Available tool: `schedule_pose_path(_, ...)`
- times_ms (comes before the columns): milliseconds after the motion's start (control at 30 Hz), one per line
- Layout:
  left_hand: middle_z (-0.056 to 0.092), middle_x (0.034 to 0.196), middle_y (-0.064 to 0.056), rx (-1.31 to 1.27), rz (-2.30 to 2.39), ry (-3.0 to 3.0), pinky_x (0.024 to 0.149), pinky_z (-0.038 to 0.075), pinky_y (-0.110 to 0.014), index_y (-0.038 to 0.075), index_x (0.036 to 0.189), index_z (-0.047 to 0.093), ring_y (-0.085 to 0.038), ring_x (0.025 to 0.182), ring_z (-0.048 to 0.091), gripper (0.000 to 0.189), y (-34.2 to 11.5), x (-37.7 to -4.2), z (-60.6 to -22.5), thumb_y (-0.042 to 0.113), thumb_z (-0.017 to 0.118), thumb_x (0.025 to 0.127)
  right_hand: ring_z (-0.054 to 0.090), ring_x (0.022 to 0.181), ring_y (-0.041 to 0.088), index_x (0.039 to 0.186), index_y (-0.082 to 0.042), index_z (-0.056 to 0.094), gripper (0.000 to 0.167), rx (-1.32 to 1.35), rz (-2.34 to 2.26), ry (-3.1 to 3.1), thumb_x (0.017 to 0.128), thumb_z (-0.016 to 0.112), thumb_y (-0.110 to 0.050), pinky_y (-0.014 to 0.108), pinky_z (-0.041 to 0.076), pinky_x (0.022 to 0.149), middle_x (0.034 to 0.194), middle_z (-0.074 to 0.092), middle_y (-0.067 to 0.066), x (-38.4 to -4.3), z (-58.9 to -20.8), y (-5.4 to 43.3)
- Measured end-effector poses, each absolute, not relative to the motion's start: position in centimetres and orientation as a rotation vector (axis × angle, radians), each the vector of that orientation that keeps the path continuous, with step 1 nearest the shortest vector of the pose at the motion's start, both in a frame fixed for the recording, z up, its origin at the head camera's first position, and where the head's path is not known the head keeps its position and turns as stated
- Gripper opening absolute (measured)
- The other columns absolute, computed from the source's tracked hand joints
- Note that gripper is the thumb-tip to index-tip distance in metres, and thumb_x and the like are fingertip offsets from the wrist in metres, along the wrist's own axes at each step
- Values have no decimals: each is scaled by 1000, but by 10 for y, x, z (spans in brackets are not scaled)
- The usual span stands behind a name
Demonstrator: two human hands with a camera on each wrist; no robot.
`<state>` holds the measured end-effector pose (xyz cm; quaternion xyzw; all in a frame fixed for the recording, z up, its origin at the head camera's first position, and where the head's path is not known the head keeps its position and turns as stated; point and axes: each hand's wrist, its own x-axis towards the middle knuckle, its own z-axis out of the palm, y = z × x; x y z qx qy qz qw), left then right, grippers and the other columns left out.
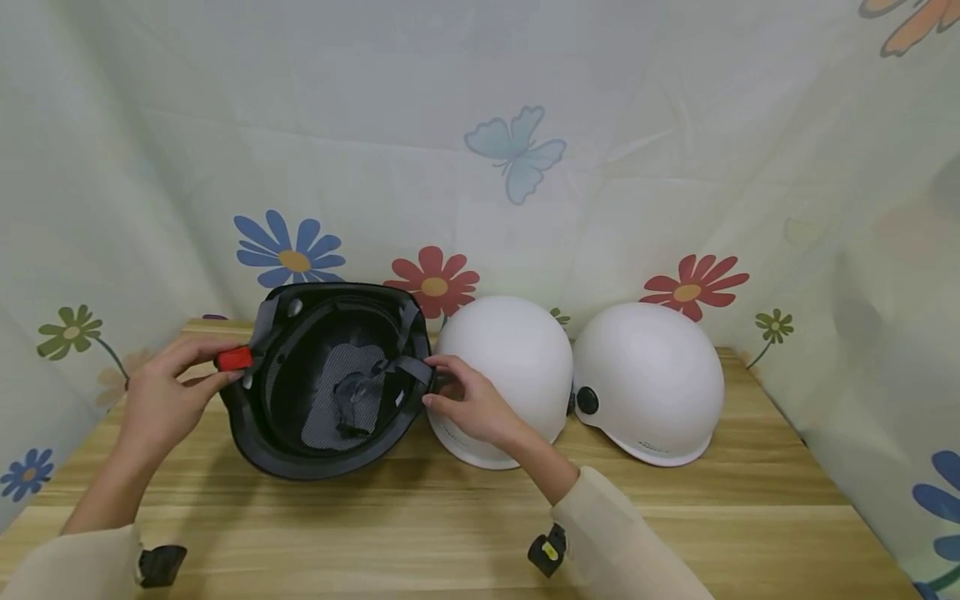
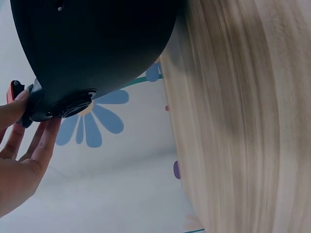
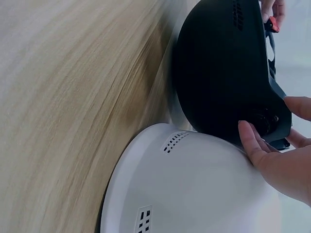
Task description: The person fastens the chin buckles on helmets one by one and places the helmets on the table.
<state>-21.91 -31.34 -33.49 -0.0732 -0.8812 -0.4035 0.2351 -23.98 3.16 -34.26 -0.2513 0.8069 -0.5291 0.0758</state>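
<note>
A black helmet [image 1: 315,471] is turned with its hollow, padded inside toward me, its shell low against the table. My left hand [image 1: 161,404] grips its left rim, where a red buckle [image 1: 234,359] lies between thumb and fingers. On the opposite side, my right hand [image 1: 476,404] holds the helmet's right rim beside a grey chin strap [image 1: 412,367]. The right wrist view has the thumb over the rim and fingers [image 3: 252,143] against the shell by a round black disc. A similar disc [image 2: 75,104] appears near my left fingers in the left wrist view.
Close to the right hand stands a white helmet [image 1: 510,350], dome up. A second white helmet [image 1: 648,375] sits right of it, with a round black side disc [image 1: 588,400]. All are on a wooden table [image 1: 450,533] before a flowered curtain [image 1: 375,125].
</note>
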Motion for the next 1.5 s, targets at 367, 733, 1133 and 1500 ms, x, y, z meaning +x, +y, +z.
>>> schedule_pose_path(367, 49, 99, 19, -181, -1079, -2352, 66, 40, -1, -3, 108, 64, 17, 90, 42, 31, -311, -215, -341, -1, 71, 77, 54, 100, 26, 131, -5, 45, 47, -756, -1675, 2379, 87, 61, -6, 34, 46, 84, 129, 47, 12, -238, -328, 36)
schedule_pose_path(733, 52, 98, 21, -216, -1125, -2266, 68, 40, -2, -4, 103, 65, 8, 92, 46, 35, -305, -212, -341, -13, 71, 70, 47, 110, 34, 131, 0, 43, 47, -826, -1756, 2261, 87, 60, -3, 38, 44, 90, 129, 45, 17, -237, -311, 34)
schedule_pose_path(1133, 55, 95, 21, -215, -1182, -2190, 66, 43, -4, -9, 99, 65, 2, 91, 48, 35, -303, -204, -345, -20, 70, 66, 45, 116, 23, 131, 1, 40, 46, -953, -1736, 2112, 88, 56, 1, 29, 38, 96, 129, 44, 16, -230, -316, 9)
schedule_pose_path(1500, 56, 97, 17, -224, -1186, -2135, 68, 43, -5, -10, 98, 66, 3, 92, 51, 39, -300, -196, -351, -24, 70, 62, 42, 122, 24, 131, -2, 42, 46, -960, -1648, 2160, 89, 58, -4, 29, 34, 100, 129, 47, 12, -225, -328, -5)
